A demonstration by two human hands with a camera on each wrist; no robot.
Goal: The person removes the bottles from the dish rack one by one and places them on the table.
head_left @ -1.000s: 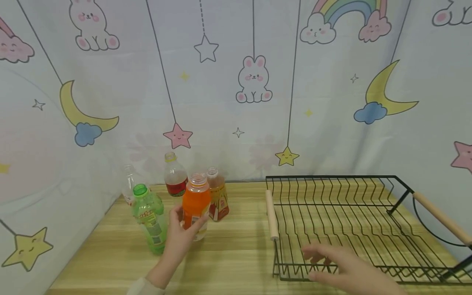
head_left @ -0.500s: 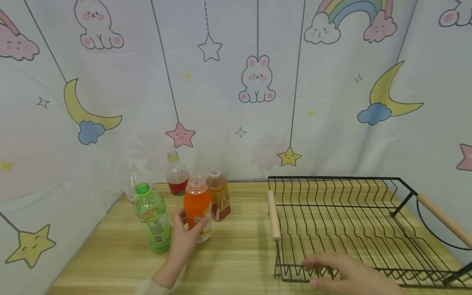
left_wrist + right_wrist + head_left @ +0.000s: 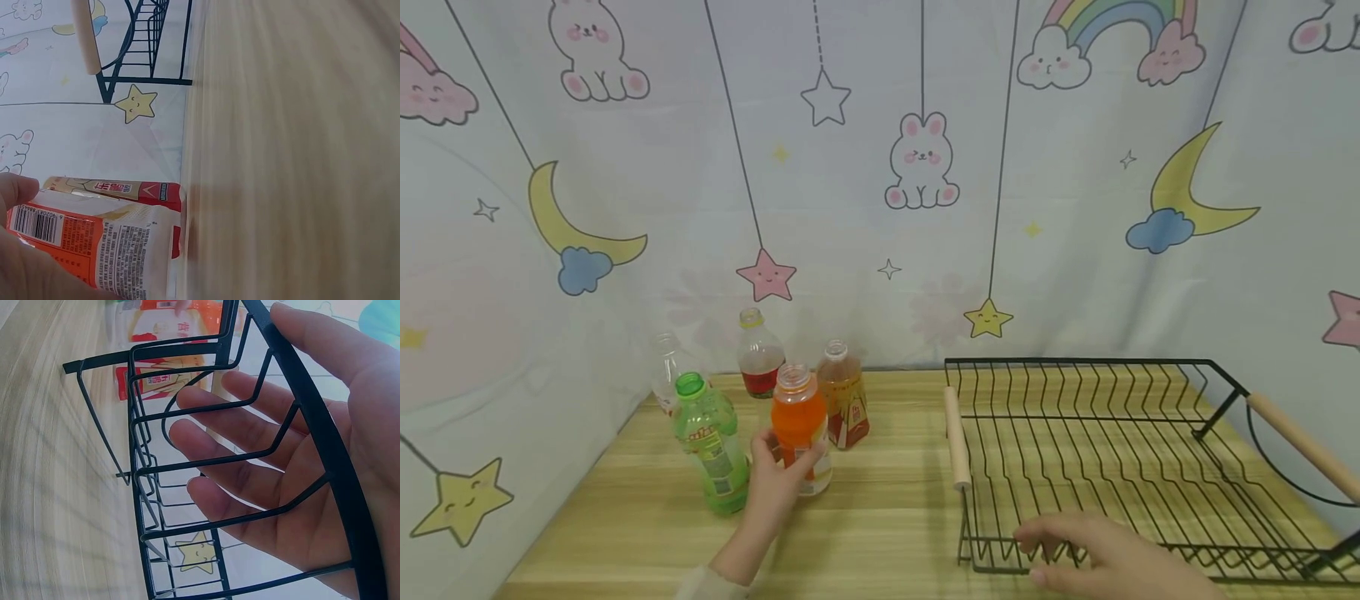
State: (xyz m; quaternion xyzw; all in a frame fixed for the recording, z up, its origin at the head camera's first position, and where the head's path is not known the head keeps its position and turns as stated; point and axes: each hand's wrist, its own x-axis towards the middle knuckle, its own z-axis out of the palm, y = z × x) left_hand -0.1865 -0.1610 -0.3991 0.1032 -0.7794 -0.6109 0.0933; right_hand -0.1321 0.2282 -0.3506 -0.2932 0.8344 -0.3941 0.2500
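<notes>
In the head view my left hand grips a clear, capless bottle with an orange label, thumb on the near side. The left wrist view shows its barcode label beside my thumb. Whether its base touches the table I cannot tell. A green bottle stands just left of that hand, and a tea-coloured bottle stands just behind the held one. My right hand is at the dish rack's front edge, fingers loosely bent and holding nothing. The right wrist view shows its fingers through the rack's wires.
A black wire dish rack with wooden handles occupies the table's right side. A bottle with a red label and a clear bottle stand at the back left. Behind the wooden table hangs a patterned cloth.
My left hand has brought the orange-labelled bottle slightly nearer and left, away from the tea-coloured bottle. My right hand has sunk a little at the rack's front. The head view has shifted slightly.
</notes>
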